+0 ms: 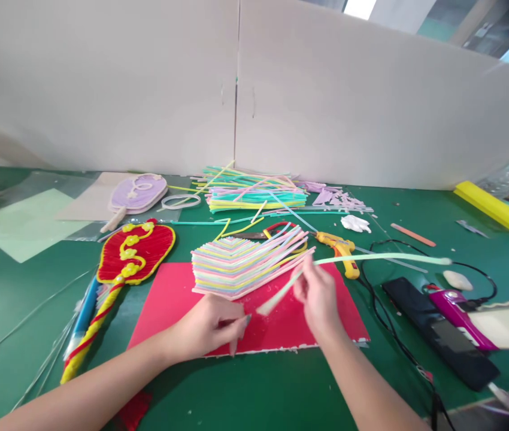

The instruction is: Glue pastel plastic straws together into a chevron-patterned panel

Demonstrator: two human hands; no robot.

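Observation:
My right hand [320, 296] pinches a pale green pipe cleaner [389, 256]. Its long end stretches out to the right, and a blurred shorter end [275, 299] points down to the left. My left hand [214, 326] hovers low over the red sheet [169, 299], fingers loosely bent and tips apart, with nothing visible in them. Just beyond both hands lies a panel of pastel pipe cleaners [227, 266], set side by side in a V-shaped pattern. Their loose ends fan out to the upper right. The left hand is close to the panel's lower edge.
Behind are a pile of pipe cleaners [254, 194], scissors [250, 235] and a yellow glue gun [339, 248]. A red and yellow fan [138, 254] lies left, a purple fan [140, 194] farther back. On the right are a black phone [438, 335], cables and a yellow bar [492, 206].

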